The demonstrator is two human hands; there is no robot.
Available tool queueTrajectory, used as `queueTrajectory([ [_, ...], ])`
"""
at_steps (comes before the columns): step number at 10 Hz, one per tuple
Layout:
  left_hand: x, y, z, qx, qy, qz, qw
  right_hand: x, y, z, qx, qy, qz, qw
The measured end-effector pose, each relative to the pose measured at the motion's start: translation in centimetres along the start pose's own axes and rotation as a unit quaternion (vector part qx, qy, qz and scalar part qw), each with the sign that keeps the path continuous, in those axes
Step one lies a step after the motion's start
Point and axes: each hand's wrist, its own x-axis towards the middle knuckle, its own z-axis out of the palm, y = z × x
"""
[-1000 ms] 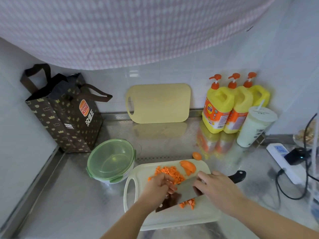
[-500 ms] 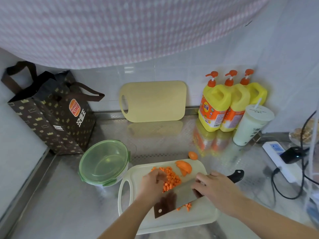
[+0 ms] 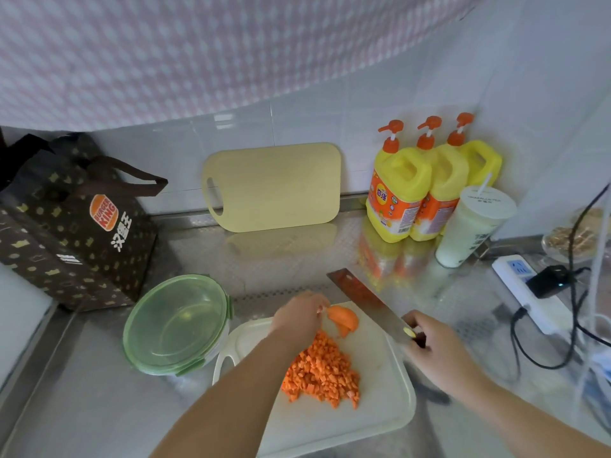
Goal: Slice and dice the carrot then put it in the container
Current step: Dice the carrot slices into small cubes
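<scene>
Left hand (image 3: 302, 317): fingers curled onto carrot piece (image 3: 344, 320) — probably to draw it nearer.
Right hand (image 3: 436, 353): closed around knife (image 3: 363, 300) — blade raised aside, clear of fingers.
Diced carrot (image 3: 322, 375): heaped on cutting board (image 3: 380, 414); container (image 3: 177, 322) beside, lidded.

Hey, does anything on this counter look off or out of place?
Nothing is spilled or damaged. The power strip lies on the steel counter near the drink cup, and the container has its lid on while diced carrot waits.
</scene>
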Motion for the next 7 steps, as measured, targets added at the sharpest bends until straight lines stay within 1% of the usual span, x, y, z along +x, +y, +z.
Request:
queueTrajectory([
  [1,1.9,1.6,0.3,0.117,-0.063,0.083,0.988,1.0,-0.7,0.1,0.011,0.019,0.023,1.000],
  [2,3.2,2.7,0.6,0.124,-0.119,0.094,0.980,1.9,-1.3,0.1,0.005,0.040,0.038,0.998],
  [3,3.9,3.3,0.4,0.145,-0.114,0.118,0.976,2.3,-1.8,0.0,0.004,0.042,0.046,0.998],
  [4,3.7,3.8,0.0,0.091,-0.132,0.125,0.979,2.5,-1.9,-0.1,0.005,0.037,0.054,0.998],
  [5,4.1,3.8,-0.2,0.076,-0.149,0.136,0.976,2.5,-1.8,0.0,0.002,0.037,0.055,0.998],
  [6,4.4,3.2,1.0,0.094,-0.157,0.144,0.973,2.4,-1.7,0.1,0.000,0.039,0.059,0.998],
  [7,4.5,3.2,0.5,0.221,-0.170,0.190,0.941,2.3,-1.4,0.1,-0.004,0.035,0.060,0.998],
])
